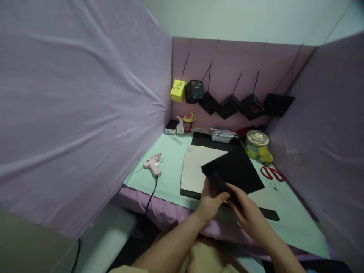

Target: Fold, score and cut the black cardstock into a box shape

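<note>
Counter (pixel 301 227): pale green cover (pixel 173 184), purple cloth (pixel 182 215) at front edge. Left: pink glue gun (pixel 153 164), corded. Rear left: ruler (pixel 175 140); white box (pixel 170 131), dark top; yellow-lidded red cup (pixel 187 125). Middle: white board (pixel 193 170) over black sheets (pixel 190 194). Right: round tin (pixel 257 138); red-handled scissors (pixel 272 172).

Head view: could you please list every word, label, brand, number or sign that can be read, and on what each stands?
None can be read with certainty.
Red container: lettering, too small and blurred.
Ruler-like strip: fine marks, too small.
Pale board: faint corner mark, unreadable.
</note>
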